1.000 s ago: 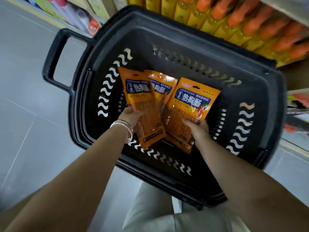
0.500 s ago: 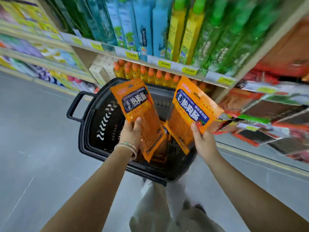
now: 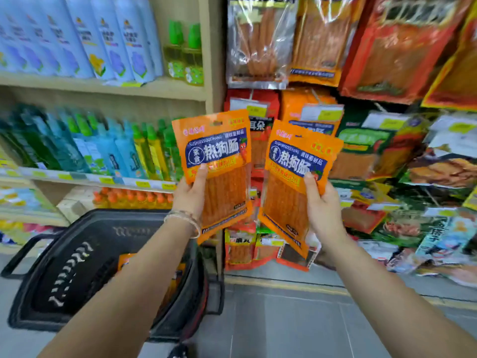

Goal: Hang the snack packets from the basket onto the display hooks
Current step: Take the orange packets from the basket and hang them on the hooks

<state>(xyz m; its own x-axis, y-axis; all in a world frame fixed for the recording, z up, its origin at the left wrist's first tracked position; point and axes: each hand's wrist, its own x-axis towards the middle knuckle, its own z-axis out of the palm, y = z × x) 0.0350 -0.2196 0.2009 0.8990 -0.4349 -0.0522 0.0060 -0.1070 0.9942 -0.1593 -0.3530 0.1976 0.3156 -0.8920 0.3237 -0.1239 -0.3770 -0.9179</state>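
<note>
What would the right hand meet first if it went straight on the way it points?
Probably the hanging orange packets behind the packet the right hand holds; depth is unclear.

Left orange snack packet (image 3: 218,161) held upright, right orange snack packet (image 3: 291,187) tilted beside it, black basket (image 3: 85,244) below, one packet (image 3: 126,260) lying inside

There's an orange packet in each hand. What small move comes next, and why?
Probably raise the right hand with the right packet toward the similar orange packets hanging behind, to find their hook. The left hand holds the left packet; neither is hung yet.
</note>
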